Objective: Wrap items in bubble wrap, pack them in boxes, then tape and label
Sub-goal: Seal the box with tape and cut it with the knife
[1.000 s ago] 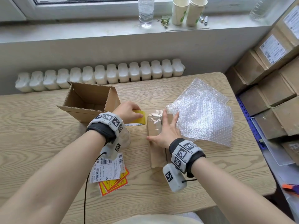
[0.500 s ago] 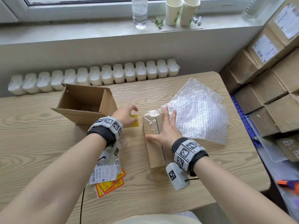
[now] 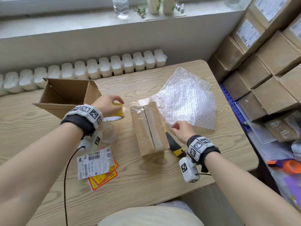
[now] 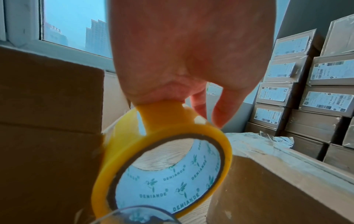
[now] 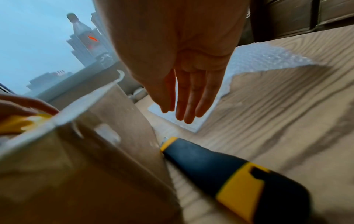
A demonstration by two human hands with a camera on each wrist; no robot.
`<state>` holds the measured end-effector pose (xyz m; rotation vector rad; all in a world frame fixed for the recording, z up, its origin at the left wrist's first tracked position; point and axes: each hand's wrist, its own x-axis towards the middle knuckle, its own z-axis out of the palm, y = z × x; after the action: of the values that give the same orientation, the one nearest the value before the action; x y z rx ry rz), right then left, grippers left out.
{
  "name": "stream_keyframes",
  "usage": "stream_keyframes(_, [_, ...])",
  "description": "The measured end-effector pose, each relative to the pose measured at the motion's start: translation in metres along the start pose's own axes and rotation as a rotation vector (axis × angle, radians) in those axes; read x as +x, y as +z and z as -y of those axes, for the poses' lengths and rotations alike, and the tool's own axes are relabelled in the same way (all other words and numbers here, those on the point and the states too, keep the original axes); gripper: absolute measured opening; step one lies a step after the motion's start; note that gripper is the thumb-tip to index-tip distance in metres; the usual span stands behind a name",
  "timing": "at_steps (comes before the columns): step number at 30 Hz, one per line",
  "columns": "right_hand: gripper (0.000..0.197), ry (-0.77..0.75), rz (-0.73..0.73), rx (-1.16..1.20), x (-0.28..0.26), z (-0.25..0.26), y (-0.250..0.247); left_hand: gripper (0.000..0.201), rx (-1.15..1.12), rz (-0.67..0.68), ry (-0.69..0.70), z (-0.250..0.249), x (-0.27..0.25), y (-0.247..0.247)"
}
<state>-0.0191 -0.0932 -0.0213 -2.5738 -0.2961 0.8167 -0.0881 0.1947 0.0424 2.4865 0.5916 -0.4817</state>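
A closed cardboard box (image 3: 149,128) lies in the middle of the wooden table (image 3: 162,176), with clear tape along its top seam. My left hand (image 3: 108,105) grips a yellow tape roll (image 4: 161,163) just left of the box; the roll (image 3: 118,110) stands on edge, and a strip of tape runs from it to the box's far end. My right hand (image 3: 180,129) hovers open to the right of the box, fingers straight (image 5: 189,98), above a yellow and dark utility knife (image 3: 175,146) (image 5: 229,174) lying against the box's side.
An open empty carton (image 3: 65,95) lies on its side at the back left. Bubble wrap sheets (image 3: 187,98) lie at the back right. Shipping labels and red-yellow stickers (image 3: 97,165) lie near the front left. Stacked labelled boxes (image 3: 268,62) fill the right side.
My right hand has lifted off the box top and moved to its right side, uncovering the knife. My left hand has kept hold of the tape roll beside the box.
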Motion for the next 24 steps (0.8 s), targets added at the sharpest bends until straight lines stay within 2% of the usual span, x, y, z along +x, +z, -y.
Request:
stream_keyframes(2, [0.016, 0.020, 0.024, -0.038, 0.001, -0.014, 0.010, 0.020, 0.006, -0.009, 0.026, 0.002, 0.001, 0.001])
stream_keyframes(7, [0.043, 0.027, 0.053, -0.132, 0.000, -0.026, 0.032, 0.022, -0.002, -0.022, 0.045, 0.005, 0.000, 0.002])
stream_keyframes(9, [0.046, 0.014, 0.056, -0.184, 0.000, -0.025, 0.038, 0.022, -0.015, -0.037, 0.034, 0.005, 0.001, 0.002])
stream_keyframes(16, [0.037, 0.019, 0.128, -0.303, 0.003, -0.018, 0.039, 0.019, -0.010, -0.059, 0.036, 0.005, 0.001, 0.000])
stream_keyframes(20, [0.024, 0.087, 0.147, -0.145, -0.001, -0.012, 0.012, 0.016, -0.002, -0.035, 0.044, 0.002, 0.000, -0.005])
stream_keyframes(24, [0.022, 0.037, 0.099, -0.004, -0.005, -0.001, -0.028, 0.014, 0.055, 0.013, 0.064, -0.006, -0.001, -0.013])
